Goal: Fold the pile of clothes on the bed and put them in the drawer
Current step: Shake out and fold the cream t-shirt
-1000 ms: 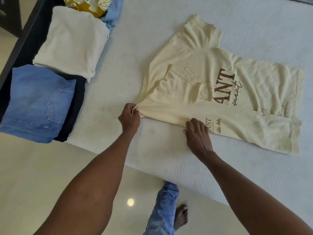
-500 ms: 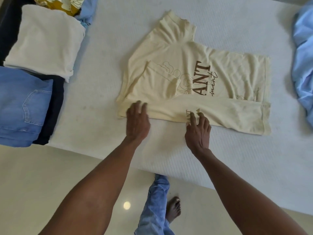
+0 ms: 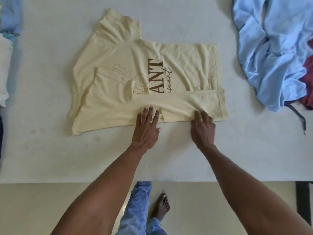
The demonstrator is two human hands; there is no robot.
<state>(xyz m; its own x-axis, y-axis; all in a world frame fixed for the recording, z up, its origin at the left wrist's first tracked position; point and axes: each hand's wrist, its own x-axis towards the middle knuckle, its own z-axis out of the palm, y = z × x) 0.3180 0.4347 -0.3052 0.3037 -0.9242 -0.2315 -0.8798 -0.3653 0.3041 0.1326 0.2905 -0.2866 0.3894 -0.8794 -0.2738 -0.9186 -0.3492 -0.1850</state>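
A pale yellow T-shirt [image 3: 128,85] with brown "ANT" lettering lies flat on the white bed [image 3: 50,158], its near long side folded over toward the middle. My left hand [image 3: 146,128] lies flat with straight fingers on the folded near edge at its middle. My right hand [image 3: 203,128] presses the same folded strip further right, fingers spread on the cloth. Neither hand grips the fabric.
A crumpled light blue garment [image 3: 271,53] with a dark red piece [image 3: 309,82] beside it and a dark drawstring [image 3: 298,116] lies at the right. Edges of folded white cloth [image 3: 4,72] show at the far left. The bed's near edge borders cream floor [image 3: 33,209].
My left hand let go of the shirt's left corner and slid right along the folded edge, now flat at its middle. My right hand also slid right. The view shifted right, revealing the blue garment.
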